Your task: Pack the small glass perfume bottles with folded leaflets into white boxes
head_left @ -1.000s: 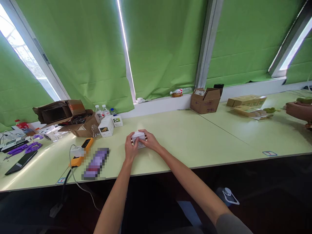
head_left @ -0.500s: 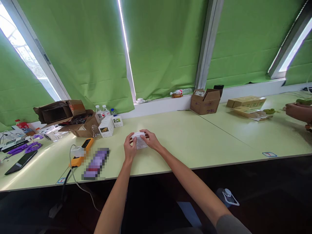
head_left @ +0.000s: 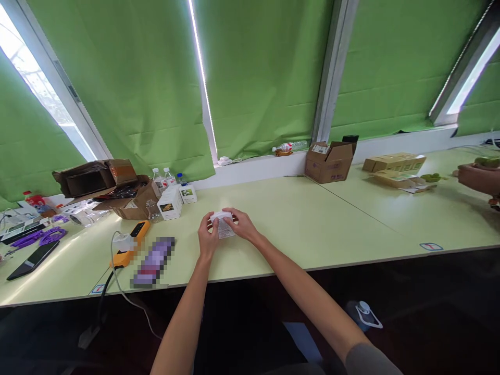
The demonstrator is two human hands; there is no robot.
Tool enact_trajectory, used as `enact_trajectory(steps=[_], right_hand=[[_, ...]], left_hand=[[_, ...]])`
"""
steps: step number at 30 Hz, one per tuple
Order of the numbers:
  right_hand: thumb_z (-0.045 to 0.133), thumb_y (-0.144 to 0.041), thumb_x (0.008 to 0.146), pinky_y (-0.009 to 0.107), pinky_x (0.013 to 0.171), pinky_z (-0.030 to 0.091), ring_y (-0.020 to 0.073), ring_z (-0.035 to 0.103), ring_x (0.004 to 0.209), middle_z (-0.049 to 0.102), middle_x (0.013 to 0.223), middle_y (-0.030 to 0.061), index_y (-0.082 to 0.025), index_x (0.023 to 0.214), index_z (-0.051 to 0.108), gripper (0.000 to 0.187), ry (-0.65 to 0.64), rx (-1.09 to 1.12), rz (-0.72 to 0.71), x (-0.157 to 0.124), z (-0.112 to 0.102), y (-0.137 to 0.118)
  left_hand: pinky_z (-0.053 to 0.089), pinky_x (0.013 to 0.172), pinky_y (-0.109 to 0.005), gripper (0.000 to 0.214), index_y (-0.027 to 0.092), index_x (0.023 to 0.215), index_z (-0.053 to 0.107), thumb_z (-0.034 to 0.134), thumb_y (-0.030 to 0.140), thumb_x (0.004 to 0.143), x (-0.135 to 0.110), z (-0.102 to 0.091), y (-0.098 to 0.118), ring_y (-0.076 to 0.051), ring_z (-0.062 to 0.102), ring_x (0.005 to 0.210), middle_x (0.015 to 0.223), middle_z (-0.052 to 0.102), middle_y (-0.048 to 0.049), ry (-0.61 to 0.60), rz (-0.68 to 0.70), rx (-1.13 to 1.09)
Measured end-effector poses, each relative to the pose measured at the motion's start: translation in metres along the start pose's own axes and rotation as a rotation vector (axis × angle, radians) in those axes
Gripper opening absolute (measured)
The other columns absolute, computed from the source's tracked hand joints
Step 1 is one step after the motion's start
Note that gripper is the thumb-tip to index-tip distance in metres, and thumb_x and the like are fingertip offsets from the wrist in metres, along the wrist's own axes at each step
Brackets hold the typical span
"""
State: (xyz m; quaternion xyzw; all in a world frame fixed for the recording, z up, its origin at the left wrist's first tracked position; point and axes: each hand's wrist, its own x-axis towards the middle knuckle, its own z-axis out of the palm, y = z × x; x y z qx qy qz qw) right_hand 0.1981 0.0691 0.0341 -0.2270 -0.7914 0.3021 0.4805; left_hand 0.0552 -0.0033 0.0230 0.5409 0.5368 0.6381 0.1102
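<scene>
A small white box [head_left: 222, 226] is being held between both hands just above the pale green tabletop [head_left: 312, 224], pretty much dead centre and near the front edge. The left hand [head_left: 207, 238] is wrapped on the box's left side and the right hand [head_left: 242, 226] on its right and top, fingers closed on it from both sides. A face with small print is turned up toward the camera. Whether the flap is open or shut can't really be made out at this size, so progress is hard to call: the box is picked up and being handled, and nothing has been taken out of it or laid beside it as far as can be seen. So it looks like an early stage, with whatever opening or unpacking there is still left to do.

Off to the left, two more white boxes [head_left: 170, 203] with pictures on them are parked next to some water bottles [head_left: 161, 178] and an open cardboard carton [head_left: 135, 203]. An orange gadget with a cable [head_left: 130, 245] is lying nearer the edge. Another cardboard box [head_left: 330, 161] is sitting by the window sill, and at the far right someone else's hand [head_left: 478, 178] can be spotted, well apart from all this.
</scene>
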Motion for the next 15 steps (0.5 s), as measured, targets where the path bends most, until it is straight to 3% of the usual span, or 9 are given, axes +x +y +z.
enact_trajectory(steps=[15], right_hand=[[0.054,-0.042,0.088,0.030,0.070,0.053,0.0171,0.066,0.082,0.069,0.097,0.0044,-0.023,0.115,0.059,0.034,0.021,0.105,0.110,0.0015,0.0024,0.0020]], left_hand=[[0.051,0.069,-0.028,0.041,0.023,0.115,0.058,0.052,0.052,0.087,0.0011,-0.0002,0.0029,-0.018,0.064,0.087,0.105,0.066,-0.0073,0.013,-0.040,-0.021]])
